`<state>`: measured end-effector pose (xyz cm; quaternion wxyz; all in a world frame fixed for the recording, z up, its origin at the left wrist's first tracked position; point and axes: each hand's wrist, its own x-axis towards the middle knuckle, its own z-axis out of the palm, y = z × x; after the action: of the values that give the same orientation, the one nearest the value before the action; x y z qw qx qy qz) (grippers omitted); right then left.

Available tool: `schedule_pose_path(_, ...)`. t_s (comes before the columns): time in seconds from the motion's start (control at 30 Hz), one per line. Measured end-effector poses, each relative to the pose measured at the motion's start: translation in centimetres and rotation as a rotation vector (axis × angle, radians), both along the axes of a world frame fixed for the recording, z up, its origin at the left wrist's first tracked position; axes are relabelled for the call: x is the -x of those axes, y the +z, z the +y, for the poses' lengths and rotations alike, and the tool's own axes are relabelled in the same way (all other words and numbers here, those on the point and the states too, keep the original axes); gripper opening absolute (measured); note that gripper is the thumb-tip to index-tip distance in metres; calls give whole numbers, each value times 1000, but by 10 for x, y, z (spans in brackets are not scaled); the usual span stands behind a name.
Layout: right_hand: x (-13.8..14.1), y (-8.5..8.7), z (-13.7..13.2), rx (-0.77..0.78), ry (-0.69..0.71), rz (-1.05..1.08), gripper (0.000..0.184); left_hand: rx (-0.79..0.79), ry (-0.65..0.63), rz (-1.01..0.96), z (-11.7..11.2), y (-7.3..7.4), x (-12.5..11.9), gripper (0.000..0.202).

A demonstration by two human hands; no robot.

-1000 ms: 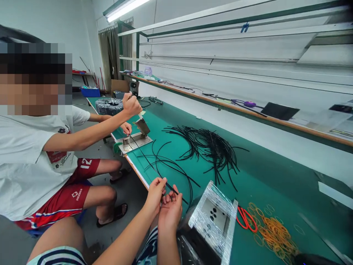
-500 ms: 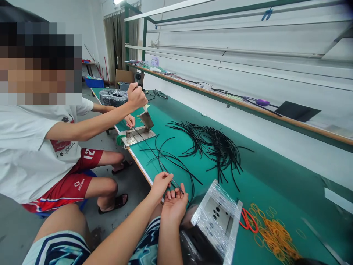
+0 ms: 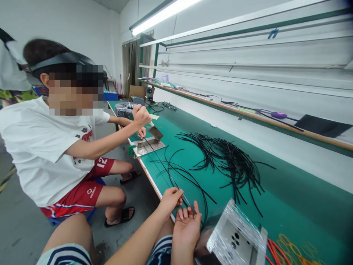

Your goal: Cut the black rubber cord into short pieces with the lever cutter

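Black cable (image 3: 188,202), lower centre of frame: left hand (image 3: 171,199) pinches it; right hand (image 3: 188,226) palm-up, fingers curled beside it, grip cannot be told. Probably light, springy, smooth; best pinched between fingertips along straight span.

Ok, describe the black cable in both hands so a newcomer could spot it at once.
Find the green table, then the metal cutter with its raised blade at the table's edge. From the co-worker's hand there, a black cable runs to the wearer's left hand and right hand. It is the one drawn nearly straight, while the strands piled beyond it curve.
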<state>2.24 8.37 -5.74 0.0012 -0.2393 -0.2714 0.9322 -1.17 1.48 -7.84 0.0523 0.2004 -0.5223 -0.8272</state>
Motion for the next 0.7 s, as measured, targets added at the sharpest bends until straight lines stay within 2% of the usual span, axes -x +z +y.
schedule_pose_path(0.23, -1, 1, 2, -78, 47, 15, 28, 4, 27, -16, 2, 0, 3, 37)
schedule_pose_path(0.5, 21, -34, 14, -156, 85, 22, 33, -46, 54, -29, 4, 1, 9, 34)
schedule_pose_path(0.63, 25, -43, 15, -158, 99, 54, 33, -40, 47, -28, 4, -2, 8, 37)
schedule_pose_path(0.7, 24, -47, 15, -208, 105, 110, 36, -24, 45, -20, 4, -4, 8, 36)
